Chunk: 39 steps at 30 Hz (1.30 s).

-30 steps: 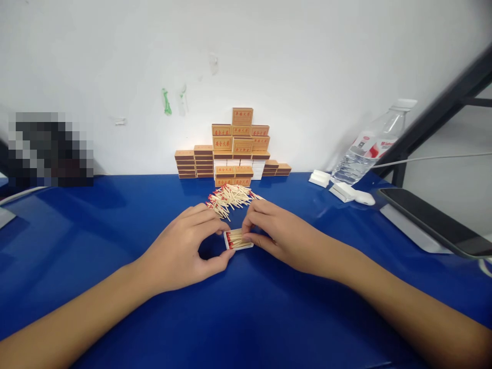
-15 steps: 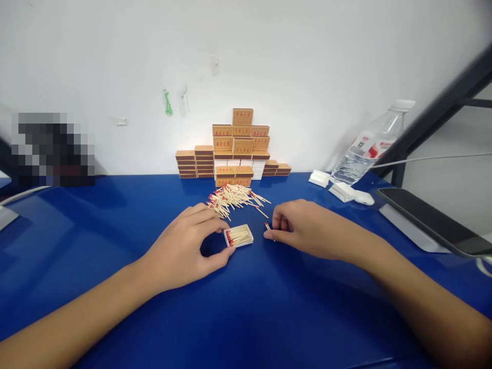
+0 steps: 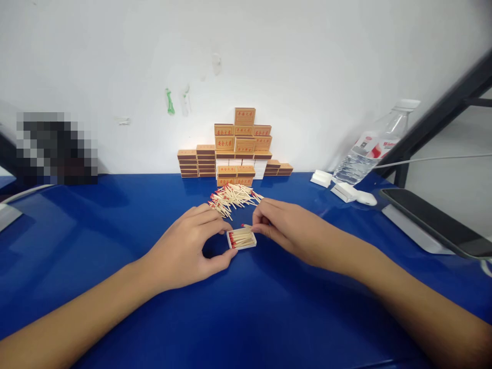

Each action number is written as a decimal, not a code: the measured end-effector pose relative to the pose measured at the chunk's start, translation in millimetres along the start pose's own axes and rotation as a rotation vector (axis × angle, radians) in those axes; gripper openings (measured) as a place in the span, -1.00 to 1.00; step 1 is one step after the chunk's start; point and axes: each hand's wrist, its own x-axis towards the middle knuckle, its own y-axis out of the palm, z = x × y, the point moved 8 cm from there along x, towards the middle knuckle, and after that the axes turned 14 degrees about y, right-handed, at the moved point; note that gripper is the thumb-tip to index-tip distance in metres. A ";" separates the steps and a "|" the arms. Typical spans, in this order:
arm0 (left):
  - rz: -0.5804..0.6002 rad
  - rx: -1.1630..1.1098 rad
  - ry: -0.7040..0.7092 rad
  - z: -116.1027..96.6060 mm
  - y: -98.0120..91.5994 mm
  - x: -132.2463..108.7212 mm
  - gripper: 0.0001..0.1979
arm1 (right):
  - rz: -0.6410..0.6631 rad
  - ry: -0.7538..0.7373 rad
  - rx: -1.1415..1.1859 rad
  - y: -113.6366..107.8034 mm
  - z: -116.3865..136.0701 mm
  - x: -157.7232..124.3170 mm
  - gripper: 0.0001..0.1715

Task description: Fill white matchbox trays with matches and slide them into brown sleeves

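Observation:
My left hand [image 3: 196,241] grips the left end of a small white matchbox tray [image 3: 246,247] between thumb and fingers. Inside the tray lie several matches [image 3: 242,237], their red heads pointing left. At the tray's right end, my right hand [image 3: 279,223] pinches a single match [image 3: 246,226], held just above the tray's far edge with its red head to the left. Behind the tray spreads a loose pile of matches [image 3: 235,197]; my right fingers hide part of its right side.
Stacked matchboxes [image 3: 224,144] stand against the white wall behind the pile. To the right are a tilted water bottle [image 3: 359,154], white plastic pieces [image 3: 345,192] and a phone [image 3: 434,220] on a stand. A pixelated dark object [image 3: 57,148] sits at the back left of the blue table [image 3: 215,323].
My right hand has moved left to the tray, and its match has turned from steep to nearly level. My left hand still holds the tray. The view has shifted slightly.

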 end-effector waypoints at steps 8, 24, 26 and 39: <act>-0.056 -0.015 0.034 -4.7 -5.0 3.2 -0.83 | -0.263 0.023 -0.013 -28.4 -10.3 2.2 -0.81; -0.027 0.003 -0.035 2.7 -0.5 -0.3 -0.83 | -0.089 0.042 0.108 -9.6 -10.8 3.9 -0.81; -0.026 -0.007 -0.036 1.7 -0.3 -0.1 -0.83 | -0.030 -0.017 0.102 -2.6 2.1 0.2 -0.84; -0.110 0.001 -0.040 0.4 -8.3 0.7 -0.87 | -0.157 0.076 0.191 -20.5 -21.6 11.2 -0.75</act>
